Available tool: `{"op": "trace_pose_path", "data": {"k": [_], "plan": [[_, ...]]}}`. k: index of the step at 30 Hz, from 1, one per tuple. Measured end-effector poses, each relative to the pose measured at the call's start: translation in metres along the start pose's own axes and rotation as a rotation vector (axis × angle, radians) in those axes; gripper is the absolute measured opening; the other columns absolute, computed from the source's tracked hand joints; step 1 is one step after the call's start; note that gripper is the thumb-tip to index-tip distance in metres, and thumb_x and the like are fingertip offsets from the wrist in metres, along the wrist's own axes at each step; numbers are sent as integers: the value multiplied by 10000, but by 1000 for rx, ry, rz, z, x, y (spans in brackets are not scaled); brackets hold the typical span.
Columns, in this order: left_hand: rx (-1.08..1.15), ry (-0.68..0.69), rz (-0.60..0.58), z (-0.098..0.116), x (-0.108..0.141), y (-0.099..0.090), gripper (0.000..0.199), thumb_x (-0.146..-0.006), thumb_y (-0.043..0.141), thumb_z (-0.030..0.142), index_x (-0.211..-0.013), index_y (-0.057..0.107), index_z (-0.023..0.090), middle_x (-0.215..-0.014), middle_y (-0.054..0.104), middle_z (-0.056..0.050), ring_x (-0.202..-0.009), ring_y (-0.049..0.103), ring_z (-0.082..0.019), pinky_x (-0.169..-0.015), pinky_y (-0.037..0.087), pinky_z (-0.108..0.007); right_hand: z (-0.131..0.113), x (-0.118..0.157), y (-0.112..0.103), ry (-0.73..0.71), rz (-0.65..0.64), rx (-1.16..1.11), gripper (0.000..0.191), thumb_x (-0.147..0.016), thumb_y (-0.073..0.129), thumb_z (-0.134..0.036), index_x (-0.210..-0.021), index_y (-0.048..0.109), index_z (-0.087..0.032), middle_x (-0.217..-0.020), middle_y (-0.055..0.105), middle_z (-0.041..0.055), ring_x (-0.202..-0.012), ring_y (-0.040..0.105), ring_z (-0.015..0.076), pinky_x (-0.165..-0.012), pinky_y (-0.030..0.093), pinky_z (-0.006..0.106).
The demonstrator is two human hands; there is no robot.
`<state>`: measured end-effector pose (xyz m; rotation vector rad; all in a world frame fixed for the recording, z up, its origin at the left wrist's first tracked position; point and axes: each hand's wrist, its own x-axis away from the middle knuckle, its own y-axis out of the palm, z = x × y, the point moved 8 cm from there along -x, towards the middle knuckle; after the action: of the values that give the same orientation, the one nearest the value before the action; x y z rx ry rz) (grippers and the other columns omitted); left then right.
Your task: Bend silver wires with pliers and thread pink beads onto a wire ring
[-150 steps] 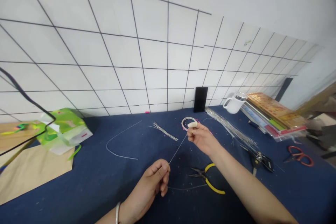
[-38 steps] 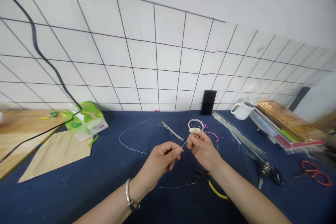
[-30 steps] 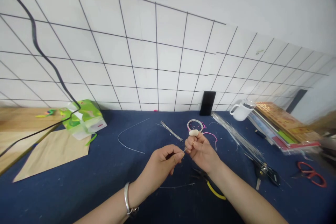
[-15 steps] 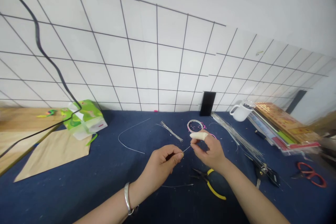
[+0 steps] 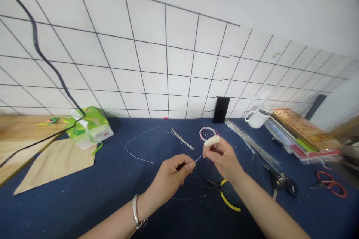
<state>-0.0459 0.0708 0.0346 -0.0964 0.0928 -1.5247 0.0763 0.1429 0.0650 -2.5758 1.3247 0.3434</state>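
from here i see the left hand and right hand each pinching a thin wire that spans the gap above the blue cloth, probably feather-light, springy and easily kinked, best taken in fingertips set close together.

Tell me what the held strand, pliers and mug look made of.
Strand: probably metal wire; thin, straight, silvery. Pliers: dark, dull head suggests metal; smooth yellow handle covers, perhaps plastic or rubber. Mug: smooth, plain white, likely ceramic, though plastic is possible.
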Motion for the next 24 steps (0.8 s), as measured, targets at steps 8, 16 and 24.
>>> {"op": "trace_pose_path", "data": {"k": [8, 16, 24], "plan": [[-111, 76, 16, 12, 6, -1, 176, -799, 515, 311, -746, 625, 183, -584, 493, 10, -499, 427, -90, -478, 334, -194, 36, -3, 9, 145, -13, -507, 325, -676, 651, -333, -939, 476, -256, -679, 417, -21, -615, 431, 132, -586, 417, 294], [-220, 185, 48, 28, 10, -2, 157, -799, 515, 251, -741, 650, 197, -648, 570, -13, -595, 484, -115, -552, 360, -213, 36, 0, 18, 135, -101, -503, 300, -664, 675, -328, -862, 459, -264, -650, 447, -46, -583, 456, 115, -585, 413, 281], [-352, 258, 47, 32, 9, -2, 172, -826, 485, 245, -751, 631, 192, -678, 588, -3, -624, 516, -110, -601, 391, -219, 35, 0, 21, 148, -117, -536, 286, -646, 711, -270, -824, 488, -237, -643, 498, -51, -574, 480, 102, -587, 394, 260]]}}
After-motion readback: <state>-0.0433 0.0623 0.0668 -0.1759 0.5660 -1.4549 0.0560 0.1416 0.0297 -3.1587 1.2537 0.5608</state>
